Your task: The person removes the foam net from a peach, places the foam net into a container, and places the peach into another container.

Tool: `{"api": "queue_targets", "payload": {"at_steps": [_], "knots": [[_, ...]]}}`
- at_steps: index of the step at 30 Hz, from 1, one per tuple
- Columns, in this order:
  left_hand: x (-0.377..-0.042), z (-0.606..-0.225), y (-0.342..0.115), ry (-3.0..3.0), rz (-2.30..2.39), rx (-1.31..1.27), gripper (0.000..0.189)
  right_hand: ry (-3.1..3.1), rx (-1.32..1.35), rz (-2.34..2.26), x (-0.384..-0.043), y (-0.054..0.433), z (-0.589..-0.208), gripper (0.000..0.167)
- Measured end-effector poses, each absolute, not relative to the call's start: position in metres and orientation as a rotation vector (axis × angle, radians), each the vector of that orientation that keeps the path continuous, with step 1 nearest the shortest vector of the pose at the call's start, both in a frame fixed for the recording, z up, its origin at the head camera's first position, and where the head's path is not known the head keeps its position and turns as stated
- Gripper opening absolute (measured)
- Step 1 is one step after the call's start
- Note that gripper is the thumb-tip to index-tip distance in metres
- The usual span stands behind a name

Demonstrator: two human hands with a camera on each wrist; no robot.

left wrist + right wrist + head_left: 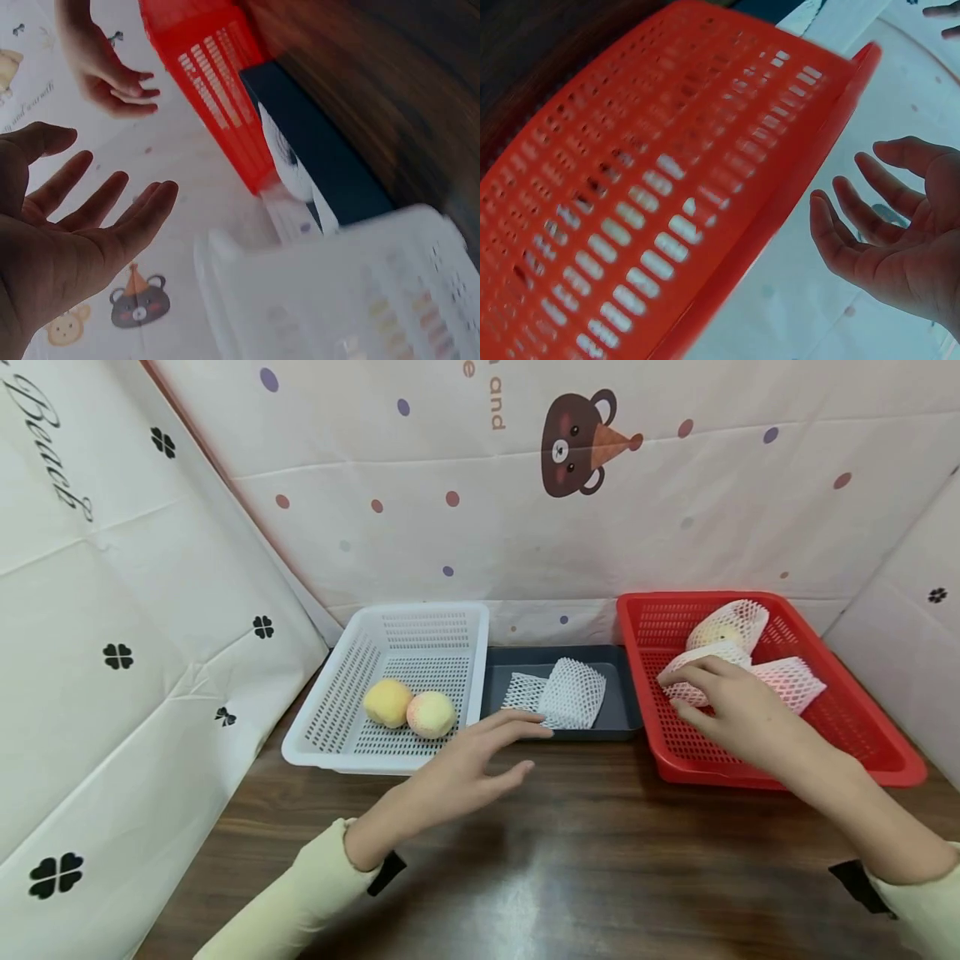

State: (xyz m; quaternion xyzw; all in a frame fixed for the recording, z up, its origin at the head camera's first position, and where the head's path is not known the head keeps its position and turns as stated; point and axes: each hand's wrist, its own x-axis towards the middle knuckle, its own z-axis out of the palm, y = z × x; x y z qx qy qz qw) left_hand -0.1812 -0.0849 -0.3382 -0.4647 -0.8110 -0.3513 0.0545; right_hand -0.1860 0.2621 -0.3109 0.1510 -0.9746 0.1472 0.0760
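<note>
My right hand (738,714) hovers over the red basket (862,752), fingers loosely bent and holding nothing. Below and beyond it lie several white foam net sleeves, one (738,622) around a yellowish round fruit and another (791,683) with something pinkish inside. The net nearest the fingertips (678,689) is partly covered by the hand; the right wrist view shows those fingers (847,244) apart from the basket. Palm down, my left hand (472,764) hangs in front of the dark tray, fingers extended and nothing in them. White foam nets (573,693) lie in that tray (622,693).
At left a white basket (322,752) holds two peach-like fruits, a yellow one (387,703) and a paler one (431,715). The baskets and tray stand side by side at the back of the wooden table (585,860), against a printed cloth (525,552).
</note>
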Motion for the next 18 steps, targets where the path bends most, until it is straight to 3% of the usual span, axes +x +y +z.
{"api": "queue_targets", "payload": {"at_steps": [9,18], "knots": [[-0.182,-0.355,-0.030,-2.555,-1.057,-1.432,0.034,-2.999,0.391,0.396,-0.205,0.287,-0.310,0.051],[-0.198,-0.375,0.031,-2.767,-1.640,-1.092,0.047,-3.036,0.458,0.224,-0.239,0.318,-0.302,0.041]]}}
